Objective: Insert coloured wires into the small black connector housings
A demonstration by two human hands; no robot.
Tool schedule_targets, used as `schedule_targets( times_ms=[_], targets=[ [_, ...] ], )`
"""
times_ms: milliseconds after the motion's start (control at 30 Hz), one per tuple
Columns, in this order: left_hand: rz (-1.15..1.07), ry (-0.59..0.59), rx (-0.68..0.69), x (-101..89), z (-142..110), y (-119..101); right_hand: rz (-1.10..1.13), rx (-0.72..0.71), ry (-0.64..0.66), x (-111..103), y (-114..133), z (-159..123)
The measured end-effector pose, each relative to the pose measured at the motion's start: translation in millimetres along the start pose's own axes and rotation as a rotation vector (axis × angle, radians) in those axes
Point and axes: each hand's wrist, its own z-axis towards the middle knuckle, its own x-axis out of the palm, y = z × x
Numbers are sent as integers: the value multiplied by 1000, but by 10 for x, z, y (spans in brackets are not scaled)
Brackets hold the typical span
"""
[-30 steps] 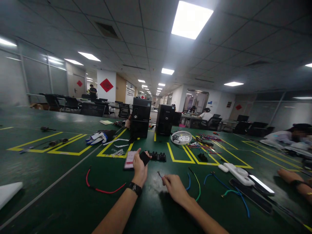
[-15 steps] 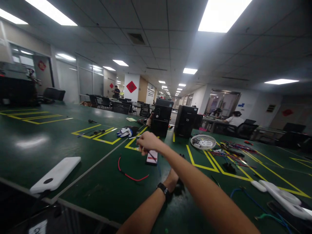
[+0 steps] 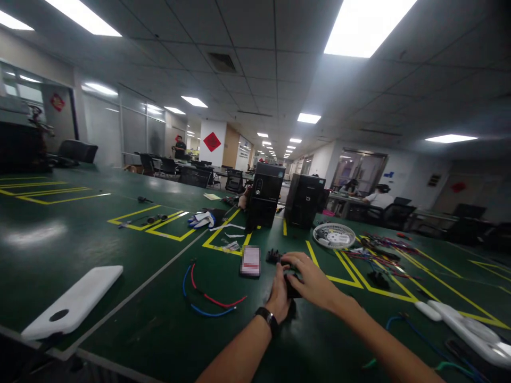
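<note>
My left hand (image 3: 280, 293), a dark watch on its wrist, is closed around a black part (image 3: 294, 287) low over the table. My right hand (image 3: 313, 279) bends over the same part from the right, fingers curled against it. Both hands cover most of the part, so its kind does not show. Just beyond the fingertips sits another small black block (image 3: 273, 256). A phone (image 3: 250, 261) lies to the left of it. A red wire (image 3: 213, 301) and a blue wire (image 3: 207, 313) lie curved on the table, left of my hands.
Two black computer towers (image 3: 265, 194) stand at the back of the green table (image 3: 151, 319). Right of them are a white round basket (image 3: 334, 235) and tangled wires (image 3: 385, 247). Gloves (image 3: 203, 218) lie back left, a white slab-like device (image 3: 75, 300) front left. People sit farther off.
My right hand has come back from the far left to meet my left hand at the black part. A blue wire now lies beside the red one.
</note>
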Motion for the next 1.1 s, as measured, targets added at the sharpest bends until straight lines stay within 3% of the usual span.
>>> schedule_targets(
  times_ms=[100,233,300,467,600,767,1100],
  targets=[
    [17,-2,-60,43,-28,91,65,10,137,-103,-250,-547],
    [92,47,-206,66,-99,254,152,74,175,-137,-458,-870],
    [204,77,-154,72,-133,318,146,155,132,-158,-665,-909],
    [729,192,135,88,-240,378,6,420,51,-72,-1399,-828],
    [892,291,179,96,-314,361,-59,512,85,122,-1801,-686],
    [949,344,151,105,-340,338,-60,506,89,244,-1972,-594],
    [952,385,103,142,-403,277,-16,399,113,269,-1960,-535]
  ],
)
